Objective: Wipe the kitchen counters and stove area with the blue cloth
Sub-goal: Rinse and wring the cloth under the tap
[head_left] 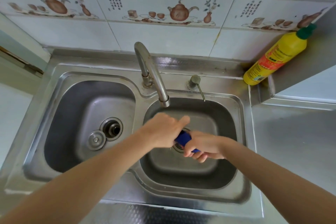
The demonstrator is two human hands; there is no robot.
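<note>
Over the right steel sink basin (225, 172), my left hand (164, 130) and right hand (203, 144) both grip the twisted blue cloth (182, 138), its long axis running ten-to-four o'clock between them.

Soft even daylight – fisheye bending at edges – left hand (163, 129) motion-blurred

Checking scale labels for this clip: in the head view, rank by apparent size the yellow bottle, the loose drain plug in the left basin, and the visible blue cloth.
1. yellow bottle
2. drain plug
3. blue cloth, mostly hidden inside both hands, so its true size is unsure.
</note>
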